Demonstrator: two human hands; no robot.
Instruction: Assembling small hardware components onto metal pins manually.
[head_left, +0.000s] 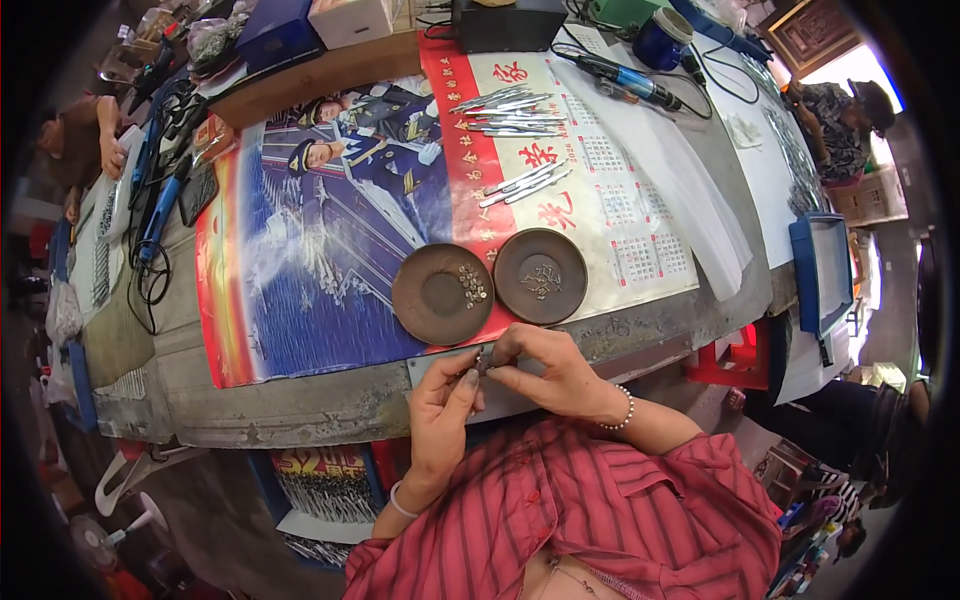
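Note:
My left hand (447,398) and my right hand (545,370) meet in front of the table's near edge. The fingertips of both are pinched together on a small dark piece (482,362), too small to name and partly covered by the fingers. Just beyond them two round brown dishes stand side by side. The left dish (418,302) holds several small round metal bits (472,284); the right dish (562,290) holds thin small metal pins (542,281). Farther back, slim silvery rods (515,112) lie in a pile on the poster, with a smaller group (527,184) nearer.
A large printed poster (350,320) covers the table (260,425). Blue electric hand tools with cables lie at left (165,205) and at back right (630,82). A blue tray (822,262) sits at the right edge. Below the table is a box of silvery rods (325,495). Other people work left and right.

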